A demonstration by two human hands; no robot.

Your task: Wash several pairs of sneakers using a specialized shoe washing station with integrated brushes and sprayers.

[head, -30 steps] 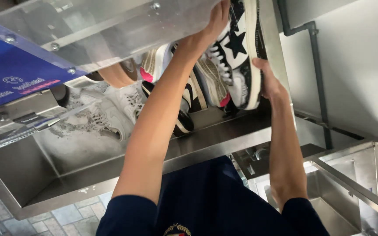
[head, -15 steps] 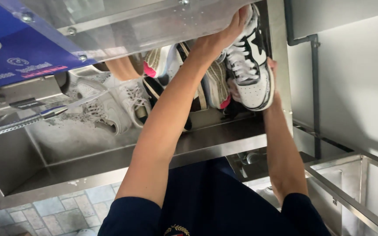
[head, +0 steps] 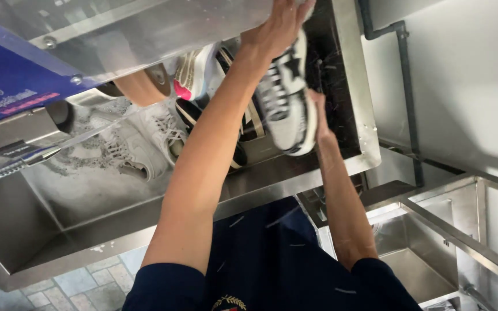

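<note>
So the person was leaning over this big stainless wash tub (head: 145,222), both arms stretched in. The left hand (head: 278,26) was clamped over the heel end of a white sneaker with black trim and a star patch (head: 286,106), fingers curled around the top of it. The right hand (head: 318,109) was tucked behind the toe end, fingers pressed against the sole side, so I couldn't tell how tight that grip really was. Holding it at both ends like that looked like the way to keep a wet shoe steady, up above the tub's right end, clear of the other pairs.

Those others sat heaped in the tub: a couple of white sneakers (head: 139,141) in foam on the left, a black and white one (head: 237,132) under the forearm, and a tan one with a pink heel tab (head: 188,72) further back. A clear hinged lid (head: 128,31) was propped open overhead, out of the way.

Compared to half a second before, the shoe had swung left and dropped lower, blurred from the motion, and water flecks were flying around it. A second ago it was held more on its side, sole edge facing out.
</note>
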